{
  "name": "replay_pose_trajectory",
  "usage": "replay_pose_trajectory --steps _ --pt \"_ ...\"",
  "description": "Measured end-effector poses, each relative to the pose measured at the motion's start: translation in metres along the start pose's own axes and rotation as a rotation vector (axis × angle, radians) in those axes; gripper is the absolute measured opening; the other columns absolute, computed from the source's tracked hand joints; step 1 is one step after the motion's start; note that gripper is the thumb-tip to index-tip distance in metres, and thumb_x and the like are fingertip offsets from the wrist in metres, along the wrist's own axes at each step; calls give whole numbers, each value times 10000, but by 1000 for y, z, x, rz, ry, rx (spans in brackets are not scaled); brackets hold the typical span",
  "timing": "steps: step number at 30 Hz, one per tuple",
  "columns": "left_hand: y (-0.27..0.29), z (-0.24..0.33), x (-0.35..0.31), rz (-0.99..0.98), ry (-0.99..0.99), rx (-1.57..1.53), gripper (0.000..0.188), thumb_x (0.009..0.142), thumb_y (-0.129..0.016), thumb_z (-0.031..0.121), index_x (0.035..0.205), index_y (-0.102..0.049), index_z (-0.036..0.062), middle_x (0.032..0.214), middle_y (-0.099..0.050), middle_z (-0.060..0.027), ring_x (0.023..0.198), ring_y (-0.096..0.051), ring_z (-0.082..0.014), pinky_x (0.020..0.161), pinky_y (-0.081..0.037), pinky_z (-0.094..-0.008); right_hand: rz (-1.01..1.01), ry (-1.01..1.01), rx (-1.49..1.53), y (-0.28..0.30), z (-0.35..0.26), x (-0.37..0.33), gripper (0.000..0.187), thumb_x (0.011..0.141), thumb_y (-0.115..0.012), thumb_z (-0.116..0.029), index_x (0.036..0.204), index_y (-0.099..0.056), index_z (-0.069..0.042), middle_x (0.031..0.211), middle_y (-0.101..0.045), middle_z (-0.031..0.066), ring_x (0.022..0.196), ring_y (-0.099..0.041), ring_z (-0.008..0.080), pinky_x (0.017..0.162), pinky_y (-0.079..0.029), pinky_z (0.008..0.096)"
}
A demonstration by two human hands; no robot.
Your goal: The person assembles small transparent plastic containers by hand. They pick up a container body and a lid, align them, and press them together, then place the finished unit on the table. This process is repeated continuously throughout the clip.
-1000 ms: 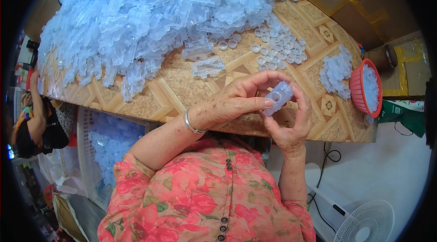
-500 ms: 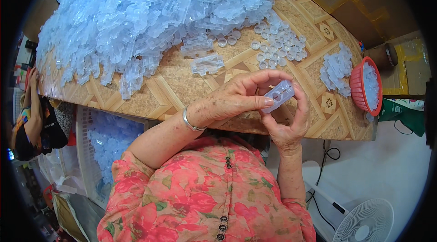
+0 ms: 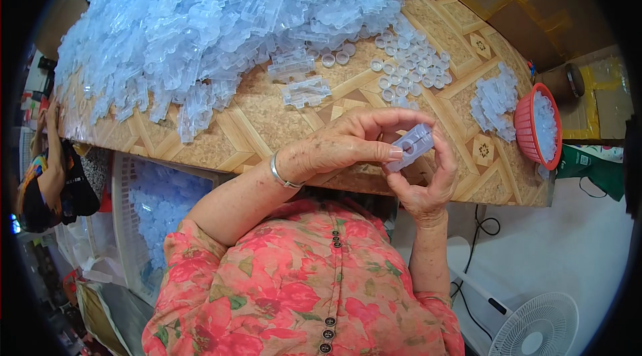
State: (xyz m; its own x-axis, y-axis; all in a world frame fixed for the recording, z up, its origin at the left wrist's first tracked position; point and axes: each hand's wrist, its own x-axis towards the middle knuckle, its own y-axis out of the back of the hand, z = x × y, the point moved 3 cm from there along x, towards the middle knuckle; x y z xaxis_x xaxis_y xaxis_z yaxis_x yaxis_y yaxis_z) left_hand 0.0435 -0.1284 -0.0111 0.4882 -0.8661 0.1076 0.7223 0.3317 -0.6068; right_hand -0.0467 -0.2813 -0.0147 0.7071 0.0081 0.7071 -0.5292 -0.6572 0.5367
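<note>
Between my two hands, over the table's near edge, is a small clear plastic case point(image 3: 414, 144) with a round opening in it. My left hand point(image 3: 354, 142) is closed on its left side, the thumb lying across the case and the fingers behind it. At the other side my right hand point(image 3: 431, 179) grips it between thumb and fingers. Past my hands lies a cluster of small clear round caps point(image 3: 411, 65). Two loose clear plastic pieces point(image 3: 306, 92) rest left of the caps, below a big heap of the same kind of pieces point(image 3: 200, 28).
A red basket point(image 3: 525, 128) of clear pieces stands at the table's right edge, beside a small pile of clear parts point(image 3: 495, 102). Cardboard boxes point(image 3: 562, 8) rise behind. A white crate point(image 3: 124, 222) sits lower left, a fan point(image 3: 535, 329) lower right. Another person's arm point(image 3: 50, 162) shows far left.
Both hands and the clear case have shifted very slightly, and the case is turned a little. The things on the table stay where they were.
</note>
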Motion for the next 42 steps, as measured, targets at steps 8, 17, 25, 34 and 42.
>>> replay_pose_trajectory --steps 8,17,25,34,42 --pt "2 -3 -2 20 50 22 596 982 -678 131 1539 -465 122 1309 -642 -3 1164 -585 -94 994 -497 -269 29 -45 118 -4 5 -2 842 678 -931 -140 1373 -471 -18 1312 -617 242 1101 -671 355 936 -551 438" --pt "0 -3 -2 -4 -19 174 672 995 -672 209 1586 -369 107 1259 -658 -37 1128 -606 -125 970 -505 -295 8 -88 137 -7 10 -5 831 712 -923 -210 1379 -472 -6 1298 -623 215 1132 -651 342 965 -531 429" --pt "2 -10 0 79 -269 848 734 970 -675 245 1589 -322 65 1129 -680 -164 992 -668 -242 875 -527 -354 -28 -180 -53 -12 9 -6 832 732 -897 -279 1397 -475 -12 1330 -607 154 1160 -599 356 962 -510 449" --pt "3 -2 -1 144 -359 1137 450 868 -709 111 1302 -616 30 1132 -688 -197 1049 -666 -374 914 -533 -430 -201 -276 -23 18 11 5 510 794 -816 -94 1261 -615 -54 1145 -684 102 1056 -618 308 1051 -431 453" --pt "5 2 1 233 -420 1370 384 781 -796 179 1126 -695 43 1007 -654 -146 956 -609 -372 831 -493 -443 -300 -278 -31 15 14 11 439 777 -811 -118 1184 -665 -41 1066 -686 107 976 -621 304 978 -441 450"
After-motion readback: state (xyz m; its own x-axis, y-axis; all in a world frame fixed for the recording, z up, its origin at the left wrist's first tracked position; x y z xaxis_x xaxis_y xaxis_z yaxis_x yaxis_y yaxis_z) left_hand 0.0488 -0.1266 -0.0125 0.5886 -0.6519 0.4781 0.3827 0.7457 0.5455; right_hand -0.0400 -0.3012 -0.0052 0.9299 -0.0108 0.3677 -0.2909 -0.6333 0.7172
